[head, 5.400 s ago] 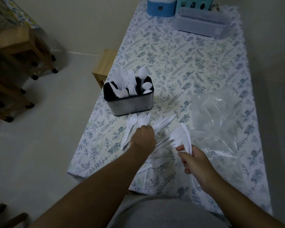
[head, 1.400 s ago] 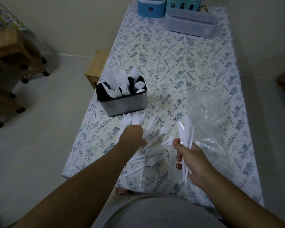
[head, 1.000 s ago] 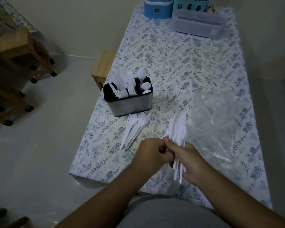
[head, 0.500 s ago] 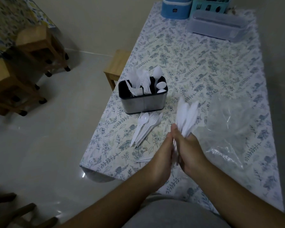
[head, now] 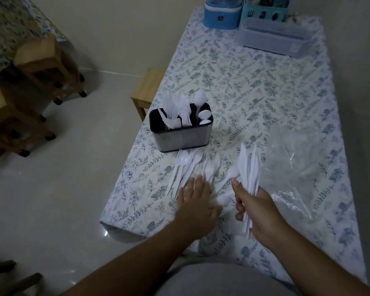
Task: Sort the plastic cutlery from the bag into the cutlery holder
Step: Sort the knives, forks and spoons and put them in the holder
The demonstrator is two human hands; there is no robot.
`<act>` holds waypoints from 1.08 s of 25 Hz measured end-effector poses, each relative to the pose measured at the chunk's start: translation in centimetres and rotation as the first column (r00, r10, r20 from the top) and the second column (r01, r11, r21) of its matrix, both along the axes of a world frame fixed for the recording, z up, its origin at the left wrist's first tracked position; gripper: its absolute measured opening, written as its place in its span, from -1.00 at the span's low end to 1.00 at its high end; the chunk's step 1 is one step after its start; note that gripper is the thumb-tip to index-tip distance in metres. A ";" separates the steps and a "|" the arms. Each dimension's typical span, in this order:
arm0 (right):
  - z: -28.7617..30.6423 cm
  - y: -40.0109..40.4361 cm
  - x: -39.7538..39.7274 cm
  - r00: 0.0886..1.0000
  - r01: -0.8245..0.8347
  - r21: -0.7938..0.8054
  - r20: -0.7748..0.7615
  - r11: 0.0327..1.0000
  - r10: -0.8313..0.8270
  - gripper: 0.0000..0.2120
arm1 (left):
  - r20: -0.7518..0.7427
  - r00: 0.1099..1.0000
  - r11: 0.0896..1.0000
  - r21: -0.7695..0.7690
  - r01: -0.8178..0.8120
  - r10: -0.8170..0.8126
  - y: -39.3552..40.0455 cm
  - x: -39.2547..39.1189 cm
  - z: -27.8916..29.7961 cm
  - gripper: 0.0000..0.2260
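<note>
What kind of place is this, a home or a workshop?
Probably a home dining room: a table under a floral cloth, wooden stools on a tiled floor, and storage boxes at the far end. No workshop tools show.

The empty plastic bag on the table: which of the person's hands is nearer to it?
Right. The right hand, gripping a bundle of knives, is just beside the plastic bag; the left hand is farther off, over the loose cutlery.

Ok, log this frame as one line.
stage: sorting | right hand: grips knives | left hand: open on loose cutlery | cutlery holder: partly filled | bag: flat
</note>
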State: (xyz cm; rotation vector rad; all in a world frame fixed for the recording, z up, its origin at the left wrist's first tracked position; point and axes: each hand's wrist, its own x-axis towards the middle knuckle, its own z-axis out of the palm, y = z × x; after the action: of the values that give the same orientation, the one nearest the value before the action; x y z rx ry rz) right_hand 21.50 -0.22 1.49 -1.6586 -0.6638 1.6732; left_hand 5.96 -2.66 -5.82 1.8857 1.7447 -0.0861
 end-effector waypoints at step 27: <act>-0.5 -0.7 2.1 0.995 0.100 -0.051 0.005 0.994 -0.100 -0.76 | 0.018 0.986 0.971 0.169 -0.169 0.169 4.8 0.3 -1.0 -0.80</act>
State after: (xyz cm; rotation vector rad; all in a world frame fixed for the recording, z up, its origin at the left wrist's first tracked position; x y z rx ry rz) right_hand 23.55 -0.96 0.94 -1.7015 -0.5348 1.6291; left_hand 6.22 2.09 -6.83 1.8425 1.9563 0.1343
